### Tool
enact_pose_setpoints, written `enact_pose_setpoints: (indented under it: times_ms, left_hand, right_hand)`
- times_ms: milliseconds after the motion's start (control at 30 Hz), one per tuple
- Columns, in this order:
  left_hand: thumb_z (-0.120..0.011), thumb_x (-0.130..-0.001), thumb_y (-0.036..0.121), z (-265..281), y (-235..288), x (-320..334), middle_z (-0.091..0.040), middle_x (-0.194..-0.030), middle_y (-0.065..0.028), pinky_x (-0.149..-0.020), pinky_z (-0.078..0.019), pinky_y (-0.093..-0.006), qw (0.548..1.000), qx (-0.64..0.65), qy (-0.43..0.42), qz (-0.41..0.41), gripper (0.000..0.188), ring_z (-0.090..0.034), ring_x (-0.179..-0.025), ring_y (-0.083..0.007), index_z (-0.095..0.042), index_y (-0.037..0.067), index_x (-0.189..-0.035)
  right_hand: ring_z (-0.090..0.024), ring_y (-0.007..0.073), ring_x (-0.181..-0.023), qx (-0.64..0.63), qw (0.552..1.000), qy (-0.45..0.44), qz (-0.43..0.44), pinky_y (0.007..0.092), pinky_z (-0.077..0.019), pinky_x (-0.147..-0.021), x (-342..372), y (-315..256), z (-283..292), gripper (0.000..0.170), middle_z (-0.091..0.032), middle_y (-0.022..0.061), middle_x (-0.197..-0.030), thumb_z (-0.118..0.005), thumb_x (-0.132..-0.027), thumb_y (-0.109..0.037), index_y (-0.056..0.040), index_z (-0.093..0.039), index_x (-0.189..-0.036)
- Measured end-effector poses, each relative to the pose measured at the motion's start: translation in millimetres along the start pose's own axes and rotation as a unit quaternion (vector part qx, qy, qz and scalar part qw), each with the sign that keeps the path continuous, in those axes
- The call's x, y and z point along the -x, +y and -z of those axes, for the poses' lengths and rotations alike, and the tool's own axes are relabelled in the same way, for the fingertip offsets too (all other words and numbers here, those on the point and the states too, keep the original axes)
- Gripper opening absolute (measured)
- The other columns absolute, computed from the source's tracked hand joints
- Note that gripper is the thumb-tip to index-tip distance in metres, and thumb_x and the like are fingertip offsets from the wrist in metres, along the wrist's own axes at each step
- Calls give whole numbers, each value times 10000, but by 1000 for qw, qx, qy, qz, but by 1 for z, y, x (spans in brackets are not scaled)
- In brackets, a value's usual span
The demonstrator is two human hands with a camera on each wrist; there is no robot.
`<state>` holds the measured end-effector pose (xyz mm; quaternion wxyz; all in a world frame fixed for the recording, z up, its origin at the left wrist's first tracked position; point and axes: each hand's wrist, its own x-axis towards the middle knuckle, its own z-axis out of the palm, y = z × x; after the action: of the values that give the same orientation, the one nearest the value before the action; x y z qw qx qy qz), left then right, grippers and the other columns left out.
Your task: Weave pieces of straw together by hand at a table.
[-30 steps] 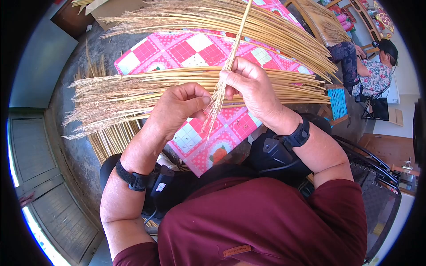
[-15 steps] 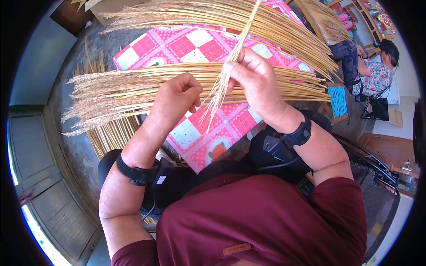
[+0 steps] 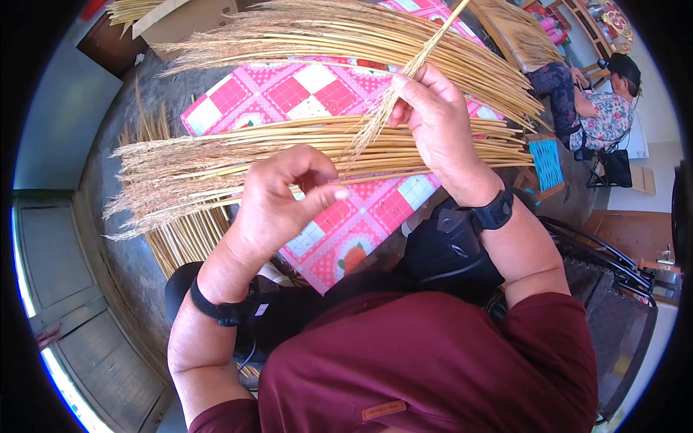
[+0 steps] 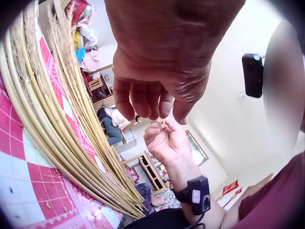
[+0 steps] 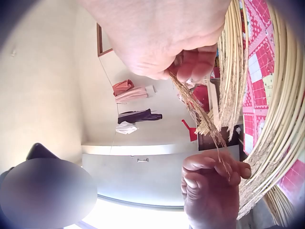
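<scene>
One dried grass stalk [image 3: 457, 16] slants up and away from the right hand [image 3: 440, 126], whose thumb and fingers pinch it at the feathery seed head [image 3: 375, 121], above a near sheaf [image 3: 281, 137] and a far sheaf [image 3: 404, 36] on a pink checked tablecloth [image 3: 361, 202]. The left hand [image 3: 268, 206] has its thumb apart from loosely curved fingers, just beside the hanging tips; whether a strand touches it, I cannot tell. The right pinch should probably be firm but gentle, as the brittle-looking seed head could shed or snap. Light, small pinches from the left thumb and forefinger, along the strands' own line, would likely tangle them least.
</scene>
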<state>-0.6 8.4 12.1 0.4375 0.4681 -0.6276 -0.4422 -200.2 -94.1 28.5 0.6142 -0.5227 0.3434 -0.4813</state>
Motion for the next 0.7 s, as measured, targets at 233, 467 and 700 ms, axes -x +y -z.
enact_pose_setpoints:
  times_ms: [233, 467, 700]
  left_hand:
    - [-643, -801, -7, -13, -6, 2, -611, -728, -41, -581, -470, -236, 991, -130, 26, -15, 61, -562, -631, -87, -601, 0, -844]
    - [-570, -831, -3, -12, -6, 2, -608, -734, -12, -607, -450, -210, 995, -71, 16, 63, 33, -536, -665, -50, -599, 3, -847]
    - [-538, -850, 23, -10, -25, -2, -526, -625, 19, -507, -380, -190, 992, -1, 49, 118, 54, -456, -561, -26, -569, 24, -806]
  right_hand:
    - [-543, 55, -611, 5, 1000, -5, 3, 194, -449, -561, 1, 3, -3, 101, -591, 6, -724, -577, -906, -138, -38, -585, -909]
    - [-539, 53, -606, 25, 1000, -9, 0, 194, -449, -562, 1, 3, -5, 102, -586, 6, -707, -578, -905, -134, -33, -583, -902]
    - [-534, 50, -629, 41, 998, -27, 32, 191, -453, -584, 8, 3, -12, 99, -583, 7, -733, -569, -913, -132, -33, -568, -918]
